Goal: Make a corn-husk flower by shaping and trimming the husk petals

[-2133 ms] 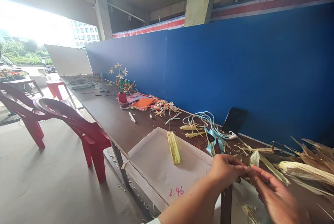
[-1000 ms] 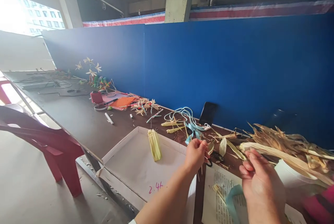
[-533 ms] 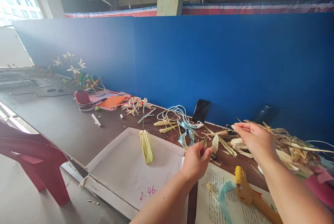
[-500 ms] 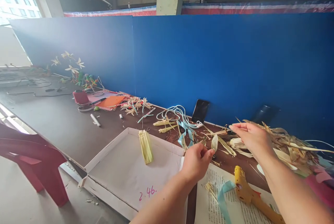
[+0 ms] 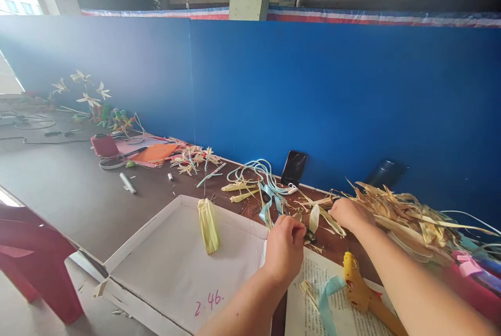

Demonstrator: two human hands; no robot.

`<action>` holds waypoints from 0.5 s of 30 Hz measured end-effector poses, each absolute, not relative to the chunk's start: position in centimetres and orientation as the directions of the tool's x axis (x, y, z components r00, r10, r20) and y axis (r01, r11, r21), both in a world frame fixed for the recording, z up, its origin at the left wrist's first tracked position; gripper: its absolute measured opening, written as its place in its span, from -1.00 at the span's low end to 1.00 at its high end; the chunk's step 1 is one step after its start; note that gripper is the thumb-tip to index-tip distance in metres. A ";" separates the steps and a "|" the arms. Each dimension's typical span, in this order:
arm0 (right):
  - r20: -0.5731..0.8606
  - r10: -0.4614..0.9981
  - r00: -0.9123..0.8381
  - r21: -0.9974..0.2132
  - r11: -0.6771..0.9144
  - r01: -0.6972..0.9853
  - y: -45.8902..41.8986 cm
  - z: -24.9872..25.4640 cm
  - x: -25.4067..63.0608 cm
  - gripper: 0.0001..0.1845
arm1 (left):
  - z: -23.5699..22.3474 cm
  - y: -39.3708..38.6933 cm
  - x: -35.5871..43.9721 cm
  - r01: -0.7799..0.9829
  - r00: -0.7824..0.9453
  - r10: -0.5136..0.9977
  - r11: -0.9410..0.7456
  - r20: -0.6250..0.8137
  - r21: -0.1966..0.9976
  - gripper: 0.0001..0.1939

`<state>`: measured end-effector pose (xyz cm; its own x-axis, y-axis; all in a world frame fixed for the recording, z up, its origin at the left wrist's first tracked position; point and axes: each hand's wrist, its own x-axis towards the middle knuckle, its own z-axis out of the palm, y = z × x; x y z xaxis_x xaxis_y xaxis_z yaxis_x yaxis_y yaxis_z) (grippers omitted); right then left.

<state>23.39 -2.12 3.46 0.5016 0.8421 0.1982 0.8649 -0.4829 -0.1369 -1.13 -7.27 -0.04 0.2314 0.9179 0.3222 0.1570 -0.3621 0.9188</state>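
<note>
My left hand (image 5: 285,246) is closed in a pinch above the right edge of the white box lid (image 5: 156,273); whatever lies between its fingertips is too small to make out. Just past those fingers a black object (image 5: 310,236) rests on the table. My right hand (image 5: 354,214) reaches low to the table beside the pile of dried corn husks (image 5: 415,211), its fingers curled together and their tips partly hidden. A pale husk piece (image 5: 314,218) stands out between the two hands. Inside the lid lies a folded yellow-green husk (image 5: 209,226).
A yellow glue gun (image 5: 356,284) and a light-blue ribbon (image 5: 329,299) lie on a printed sheet (image 5: 301,312). A phone (image 5: 294,168) leans on the blue partition (image 5: 332,91). Blue cord (image 5: 254,169), husk flowers (image 5: 191,158) and orange paper (image 5: 155,152) line the table's back.
My right hand has come down and left, from a raised pinch to the table by the husks. My left hand stays pinched and has shifted slightly. The view has turned a little right.
</note>
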 end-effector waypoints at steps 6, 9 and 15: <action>0.175 0.839 0.516 -0.045 -0.516 0.855 -1.5 5.2 24.1 -0.76 | 0.2 -7.8 -1.2 0.078 0.302 0.905 -0.336 0.299 0.939 -0.69; 0.177 0.857 0.484 -0.036 -0.486 0.873 -1.3 5.6 24.0 -0.67 | 0.5 -8.9 -1.4 0.134 0.506 0.760 -0.536 0.408 0.833 -0.66; 0.124 0.881 0.456 -0.044 -0.454 0.890 -1.1 4.7 22.6 -0.75 | -0.6 -10.1 -1.1 0.161 0.767 0.462 -0.810 0.445 0.565 -0.66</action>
<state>22.63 -1.09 4.66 0.4558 0.8815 0.1235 0.8899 -0.4540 -0.0439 -1.12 -10.14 -0.55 0.7670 0.4625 0.4448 0.1607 -0.8095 0.5647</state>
